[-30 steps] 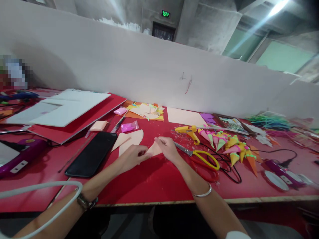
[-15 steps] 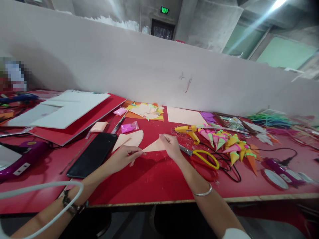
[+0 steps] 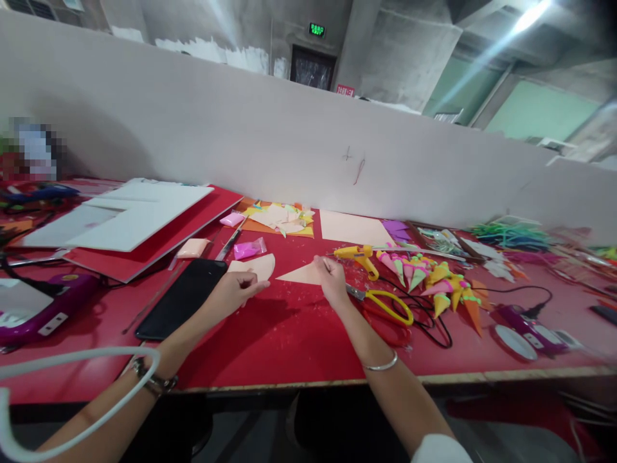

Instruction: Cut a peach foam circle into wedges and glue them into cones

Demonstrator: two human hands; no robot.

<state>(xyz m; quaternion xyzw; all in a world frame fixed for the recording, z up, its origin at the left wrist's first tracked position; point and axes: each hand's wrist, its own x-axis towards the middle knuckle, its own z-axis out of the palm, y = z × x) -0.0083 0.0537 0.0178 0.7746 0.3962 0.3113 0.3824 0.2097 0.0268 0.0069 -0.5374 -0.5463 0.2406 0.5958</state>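
A pointed piece of peach paper (image 3: 299, 275), rolled or folded like a slim cone, is pinched at its wide end in my right hand (image 3: 330, 278). Its tip points left, free of my other hand. My left hand (image 3: 240, 288) has its fingers curled together at the near edge of a rounded sheet of peach paper (image 3: 261, 263). What those fingers hold, if anything, is hidden. Just right of my right hand lie scissors with yellow handles (image 3: 389, 305). Beyond them is a yellow glue gun (image 3: 359, 257).
A black phone (image 3: 180, 301) lies beneath my left forearm. Finished-looking colourful paper cones (image 3: 441, 289) lie at the right, near a black cable. Pink clay packets (image 3: 249, 248), paper scraps (image 3: 284, 218) and white boards (image 3: 144, 218) are farther back. A white partition (image 3: 270, 141) stands behind.
My left hand has moved left, away from the tip of the paper cone, to the rounded peach sheet. My right hand still holds the cone. The view has shifted slightly.
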